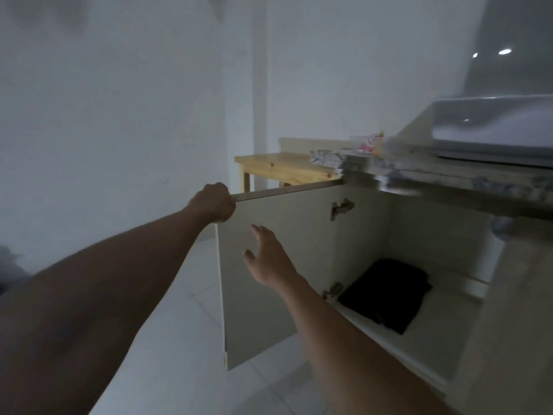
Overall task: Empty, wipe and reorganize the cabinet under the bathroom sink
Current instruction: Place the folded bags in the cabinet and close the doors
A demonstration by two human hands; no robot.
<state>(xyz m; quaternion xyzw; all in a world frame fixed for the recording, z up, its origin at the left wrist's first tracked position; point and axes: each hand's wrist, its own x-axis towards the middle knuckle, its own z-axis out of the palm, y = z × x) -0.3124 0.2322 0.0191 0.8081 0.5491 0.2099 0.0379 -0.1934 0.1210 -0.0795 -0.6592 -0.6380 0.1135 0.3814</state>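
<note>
While the left hand (213, 202) is gripping the top corner of the cabinet door (254, 324), the right hand (267, 260) is hovering open-fingered at four o'clock of it.

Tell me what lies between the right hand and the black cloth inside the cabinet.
Head view: between the right hand and the black cloth show only the inner face of the open door and its lower hinge; no loose item.

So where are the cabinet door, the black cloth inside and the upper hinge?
cabinet door (287, 211), head view, bare inner face.
black cloth (386, 295), head view, middle of the bundle.
upper hinge (341, 208), head view, its metal arm.
</note>
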